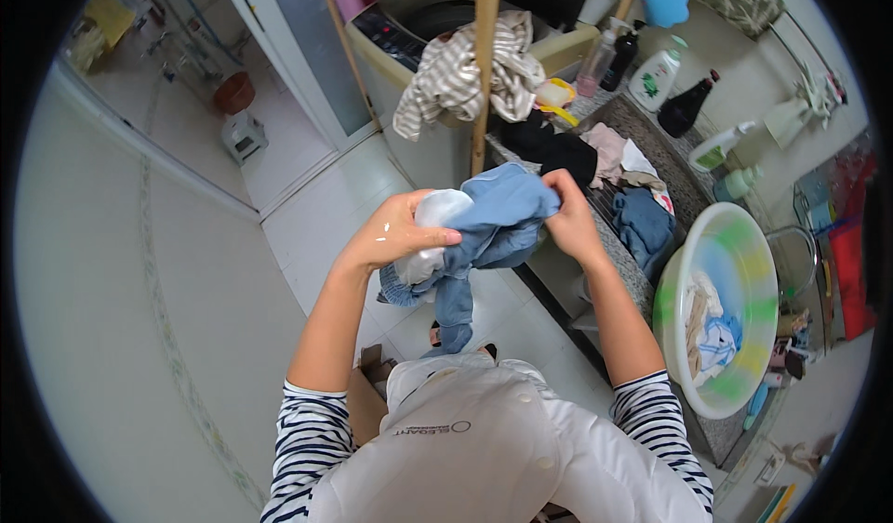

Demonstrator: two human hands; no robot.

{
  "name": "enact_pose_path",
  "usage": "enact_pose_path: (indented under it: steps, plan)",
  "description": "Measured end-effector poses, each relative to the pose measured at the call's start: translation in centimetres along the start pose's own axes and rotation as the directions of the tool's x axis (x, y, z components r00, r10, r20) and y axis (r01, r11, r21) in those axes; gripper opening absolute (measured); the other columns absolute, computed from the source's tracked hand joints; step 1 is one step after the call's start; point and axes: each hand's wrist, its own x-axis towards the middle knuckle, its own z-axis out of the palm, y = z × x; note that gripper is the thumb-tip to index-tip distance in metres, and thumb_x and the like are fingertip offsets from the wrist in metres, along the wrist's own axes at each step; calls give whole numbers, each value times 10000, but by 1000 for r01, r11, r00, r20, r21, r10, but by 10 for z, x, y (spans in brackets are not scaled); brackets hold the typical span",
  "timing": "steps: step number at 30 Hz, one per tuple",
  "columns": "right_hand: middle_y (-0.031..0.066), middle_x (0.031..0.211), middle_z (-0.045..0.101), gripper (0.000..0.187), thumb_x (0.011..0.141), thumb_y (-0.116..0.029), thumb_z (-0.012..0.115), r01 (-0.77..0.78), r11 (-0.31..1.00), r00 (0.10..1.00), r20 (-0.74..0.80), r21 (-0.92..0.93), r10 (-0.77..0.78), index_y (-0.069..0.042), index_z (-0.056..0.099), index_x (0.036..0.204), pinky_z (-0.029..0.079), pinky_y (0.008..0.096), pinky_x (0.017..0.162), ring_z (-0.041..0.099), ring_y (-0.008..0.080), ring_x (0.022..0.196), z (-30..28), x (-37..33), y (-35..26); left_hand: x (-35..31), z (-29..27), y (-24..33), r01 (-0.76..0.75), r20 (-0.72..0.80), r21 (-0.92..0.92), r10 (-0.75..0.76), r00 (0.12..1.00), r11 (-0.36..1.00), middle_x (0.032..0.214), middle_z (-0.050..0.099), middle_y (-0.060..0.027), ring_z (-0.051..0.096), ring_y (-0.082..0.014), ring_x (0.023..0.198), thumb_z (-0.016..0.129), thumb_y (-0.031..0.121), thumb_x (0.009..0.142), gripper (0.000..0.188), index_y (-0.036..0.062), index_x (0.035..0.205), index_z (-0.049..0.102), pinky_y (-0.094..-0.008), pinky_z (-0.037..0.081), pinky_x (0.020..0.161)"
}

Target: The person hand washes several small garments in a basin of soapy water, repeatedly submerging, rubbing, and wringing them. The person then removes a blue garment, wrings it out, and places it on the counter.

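Observation:
A blue garment [507, 209], bunched up with a ribbed edge and a part hanging down, is held in front of me above the floor. My left hand [391, 233] is closed on its left side, thumb on top, with white flecks like suds on the skin. Between that hand and the blue cloth shows a white piece [442, 208]; I cannot tell whether it is part of the garment or a separate thing. My right hand [571, 214] pinches the garment's right edge with the fingers curled.
To the right, a green and white basin [770, 286] with clothes stands by the stone sink [621, 114], which holds dark, pink and blue clothes. Several bottles [656, 79] line its back. Ahead, a striped cloth [465, 67] hangs over the washing machine [381, 35] beside a wooden pole [484, 77].

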Motion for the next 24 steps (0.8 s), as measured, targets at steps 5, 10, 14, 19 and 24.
enact_pose_path:
  steps: [5, 10, 14, 19, 24]
  plan:
    - [-7, 745, 452, 194, 738, 59, 533, -160, 987, 987, 26, 16, 160, -54, 464, 880, 387, 221, 630, 436, 85, 712, 8, 7, 35, -27, -59, -15, -23, -207, -330, -48, 977, 944, 953, 620, -56, 579, -127, 848, 683, 165, 787, 324, 4, 1051, 585, -275, 461, 756]
    - [8, 787, 484, 185, 749, 32, 544, -144, 987, 940, 300, -76, 160, -39, 469, 902, 395, 221, 664, 454, 89, 744, 30, 13, 30, -36, -76, -12, -8, -216, -301, -60, 975, 954, 940, 617, -54, 575, -122, 840, 678, 160, 788, 315, -3, 1042, 585, -261, 454, 739]
    - [75, 934, 541, 349, 706, -12, 640, 126, 920, 932, 363, -370, 19, -43, 488, 1019, 427, 280, 753, 533, 185, 858, 42, 19, 22, -30, -72, -9, -106, -339, -383, -33, 940, 918, 955, 611, -63, 582, -136, 851, 670, 134, 789, 315, -10, 1050, 568, -273, 470, 742]
    - [203, 1227, 474, 683, 633, -148, 756, 432, 806, 790, 601, -403, -123, -1, 438, 1220, 387, 389, 955, 461, 352, 1131, 79, 2, -32, -13, -64, 16, -242, -422, -658, -83, 903, 713, 974, 607, -108, 607, -189, 886, 615, 67, 816, 280, -34, 1061, 525, -303, 506, 770]
    - [190, 1156, 519, 578, 704, -224, 721, 132, 981, 771, 637, -139, -14, 11, 485, 1176, 379, 326, 932, 488, 265, 1089, 159, -40, 27, 22, -57, 23, -285, -394, -737, -46, 918, 613, 980, 611, -122, 618, -190, 862, 593, 43, 830, 240, -38, 1046, 529, -310, 513, 775]
